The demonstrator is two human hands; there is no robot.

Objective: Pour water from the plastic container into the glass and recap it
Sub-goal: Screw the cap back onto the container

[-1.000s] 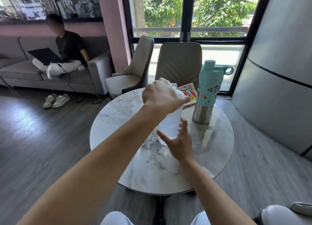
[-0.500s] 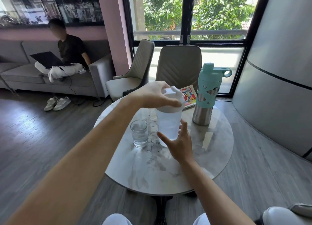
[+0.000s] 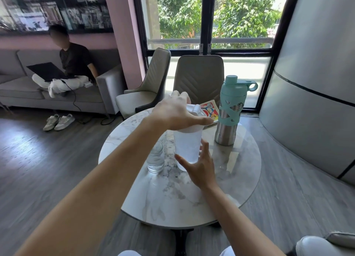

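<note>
A translucent white plastic container [image 3: 187, 148] stands upright on the round marble table [image 3: 240, 177], with water in it. My left hand [image 3: 177, 112] lies over its white lid [image 3: 196, 109], fingers wrapped around the rim. My right hand [image 3: 200, 166] is at the container's lower front; thumb and fingers are spread around its base, touching it lightly. A short clear glass [image 3: 156, 157] with water stands just left of the container, partly behind my left forearm.
A steel bottle with a teal sleeve and cap [image 3: 229, 111] stands at the back right of the table. A colourful booklet [image 3: 210, 110] lies behind the container. Two beige chairs [image 3: 198, 79] are beyond the table. A person sits with a laptop on a grey sofa [image 3: 17, 94] at the left.
My left hand stays on the lid and has turned slightly. My left arm has shifted, so the glass shows. My right hand stays at the container's base.
</note>
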